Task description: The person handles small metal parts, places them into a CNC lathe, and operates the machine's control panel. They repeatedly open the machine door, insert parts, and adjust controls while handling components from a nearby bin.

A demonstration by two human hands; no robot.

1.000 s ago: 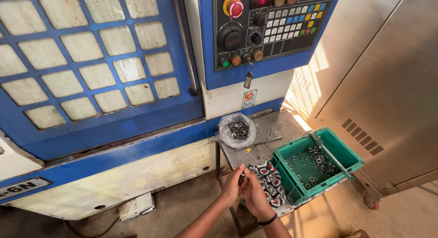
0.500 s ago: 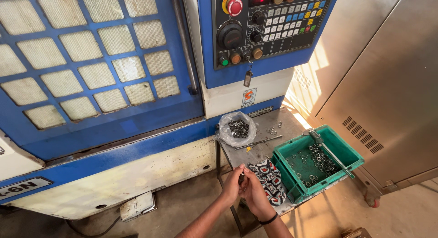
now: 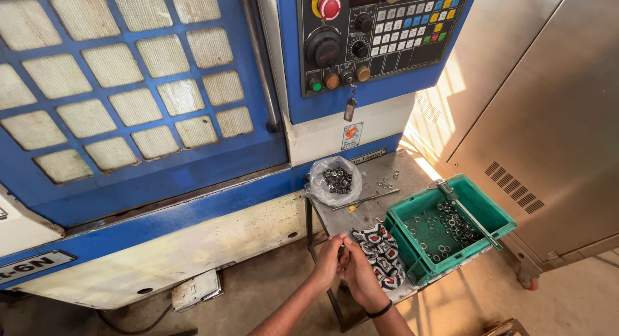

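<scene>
Meeting at the near edge of a small metal table (image 3: pixel 380 210), the left hand (image 3: pixel 327 264) and right hand (image 3: pixel 361 278) are pressed close together, fingertips pinching a small dark part (image 3: pixel 341 249) between them; what kind of part it is cannot be told. Compared with a second ago, the hands have barely shifted and stay joined at the same spot. Just beside the right hand lies a patterned cloth (image 3: pixel 382 253) in black, white and red. Next to it stands a green crate (image 3: pixel 451 228) with small metal rings, a long tool laid across it. Farther back sits a clear bag (image 3: pixel 334 180) of rings, under the blue machine (image 3: pixel 161 117).
</scene>
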